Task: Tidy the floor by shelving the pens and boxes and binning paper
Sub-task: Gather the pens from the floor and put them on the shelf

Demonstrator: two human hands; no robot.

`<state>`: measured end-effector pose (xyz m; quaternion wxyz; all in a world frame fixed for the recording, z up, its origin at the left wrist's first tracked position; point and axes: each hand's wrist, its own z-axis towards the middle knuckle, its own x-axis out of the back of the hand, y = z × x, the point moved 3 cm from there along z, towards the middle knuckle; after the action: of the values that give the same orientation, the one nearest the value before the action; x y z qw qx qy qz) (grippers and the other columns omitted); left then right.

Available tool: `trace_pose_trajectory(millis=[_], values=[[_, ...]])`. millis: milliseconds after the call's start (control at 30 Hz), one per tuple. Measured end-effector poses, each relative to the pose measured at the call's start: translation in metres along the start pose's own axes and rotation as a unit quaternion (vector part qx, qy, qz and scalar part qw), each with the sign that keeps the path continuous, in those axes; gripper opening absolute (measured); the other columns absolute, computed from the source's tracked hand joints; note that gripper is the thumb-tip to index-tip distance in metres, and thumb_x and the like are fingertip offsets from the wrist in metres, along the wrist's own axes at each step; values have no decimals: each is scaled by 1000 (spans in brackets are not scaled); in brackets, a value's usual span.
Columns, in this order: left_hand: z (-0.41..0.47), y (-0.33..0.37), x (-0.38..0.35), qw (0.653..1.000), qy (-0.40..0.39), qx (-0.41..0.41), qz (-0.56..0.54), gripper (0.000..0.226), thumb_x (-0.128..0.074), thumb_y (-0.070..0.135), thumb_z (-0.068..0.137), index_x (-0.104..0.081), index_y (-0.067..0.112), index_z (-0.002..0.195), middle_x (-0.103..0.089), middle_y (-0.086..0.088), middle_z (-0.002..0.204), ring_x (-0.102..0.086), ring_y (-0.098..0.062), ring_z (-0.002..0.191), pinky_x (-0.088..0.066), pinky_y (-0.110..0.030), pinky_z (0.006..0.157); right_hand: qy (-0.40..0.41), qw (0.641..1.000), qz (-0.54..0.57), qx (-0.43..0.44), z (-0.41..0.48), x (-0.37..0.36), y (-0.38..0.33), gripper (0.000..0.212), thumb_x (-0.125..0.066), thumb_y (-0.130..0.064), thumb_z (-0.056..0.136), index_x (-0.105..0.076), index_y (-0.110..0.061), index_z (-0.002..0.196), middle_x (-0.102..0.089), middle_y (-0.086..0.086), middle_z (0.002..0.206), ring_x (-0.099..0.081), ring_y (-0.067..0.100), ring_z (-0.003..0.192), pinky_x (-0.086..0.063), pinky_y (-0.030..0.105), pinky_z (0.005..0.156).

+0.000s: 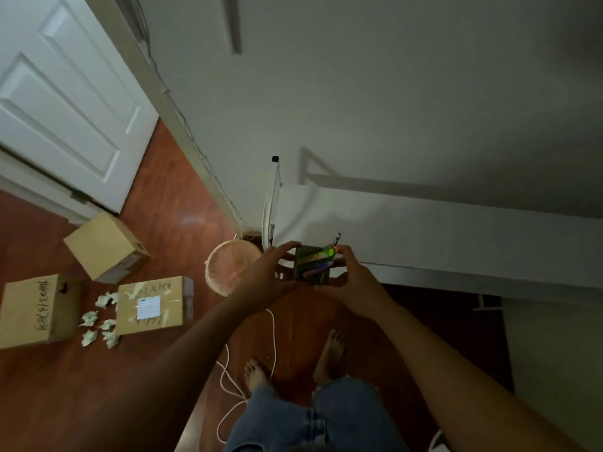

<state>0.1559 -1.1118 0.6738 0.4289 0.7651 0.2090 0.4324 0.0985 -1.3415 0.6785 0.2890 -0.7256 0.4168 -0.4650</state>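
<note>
head view: left hand (267, 272) and right hand (354, 282) grip a dark box (310, 270) holding pens (337, 239).

Grips a small dark box (311, 268) from both sides, left hand (269, 272) curled on its left edge, right hand (354, 283) on its right, just at the near rim of a white shelf (440, 230). Pens (337, 240) sticking up from the top right corner. Below left, a round basket (228, 267) on the wood floor (169, 203); farther left, three cardboard boxes (106, 247) with crumpled paper (101, 324) lying between them.
</note>
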Motion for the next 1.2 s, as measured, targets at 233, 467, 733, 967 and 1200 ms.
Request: trace_pose_trajectory(millis=[233, 467, 733, 967, 1200], values=[[-24, -44, -28, 999, -37, 14, -27, 87, -89, 9, 83, -48, 29, 157, -62, -4, 140, -73, -12, 112, -66, -37, 92, -9, 998, 7, -57, -24, -44, 31, 79, -92, -35, 83, -37, -63, 132, -57, -35, 118, -74, -9, 89, -51, 10, 68], [-4, -82, -64, 997, 10, 76, -26, 64, -85, 13, 88, -61, 14, 147, -70, -4, 134, -74, -16, 112, -63, -39, 97, -15, 996, 24, -87, 13, -76, 72, 80, -87, -24, 89, -39, -42, 151, -60, -25, 124, -74, -5, 96, -56, 13, 79], [39, -139, -105, 990, 7, 137, -32, 65, -75, 9, 86, -60, 20, 149, -75, -4, 129, -75, -23, 113, -62, -41, 90, -23, 993, 41, -106, 72, -104, 148, 78, -79, -18, 97, -32, -38, 156, -65, -12, 135, -73, -3, 97, -61, 22, 78], [69, -167, -126, 986, 48, 142, -70, 68, -72, 3, 91, -52, 16, 154, -66, -2, 137, -72, -17, 121, -61, -35, 102, 16, 996, 20, -90, 113, -98, 166, 68, -85, -24, 92, -47, -25, 148, -64, -2, 145, -72, 16, 117, -57, 28, 95], [85, -178, -135, 983, 37, 151, -98, 70, -68, 2, 94, -49, 29, 155, -68, 10, 128, -72, -16, 110, -63, -51, 93, 22, 992, -13, -123, 139, -98, 174, 56, -79, -27, 96, -57, -13, 146, -66, 8, 143, -65, 26, 126, -46, 26, 100]])
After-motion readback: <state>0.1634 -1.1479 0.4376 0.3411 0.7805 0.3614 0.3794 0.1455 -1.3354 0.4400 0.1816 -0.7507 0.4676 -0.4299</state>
